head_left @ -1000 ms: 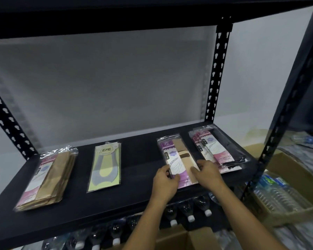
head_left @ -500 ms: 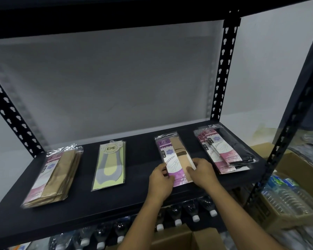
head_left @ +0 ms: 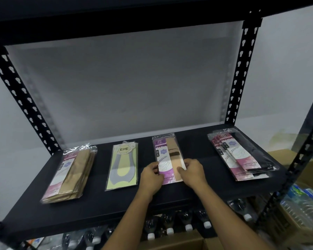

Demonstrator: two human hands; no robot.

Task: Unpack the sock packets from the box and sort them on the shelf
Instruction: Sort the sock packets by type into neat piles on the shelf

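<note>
my left hand (head_left: 150, 175) and right hand (head_left: 192, 171) reaching forward, fingers pinching either side of the beige sock packet (head_left: 167, 156), flat on the shelf (head_left: 197, 195)

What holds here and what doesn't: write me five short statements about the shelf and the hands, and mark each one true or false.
1. Four groups of packets lie on the shelf. True.
2. The left hand and the right hand both hold the beige-sock packet. True.
3. The yellow-and-grey packet lies farthest right. False: it is second from the left, and the black-sock pile is farthest right.
4. The tan pile is under the left hand. False: it lies untouched at the far left.
5. Capped bottles lie below the shelf. True.
</note>
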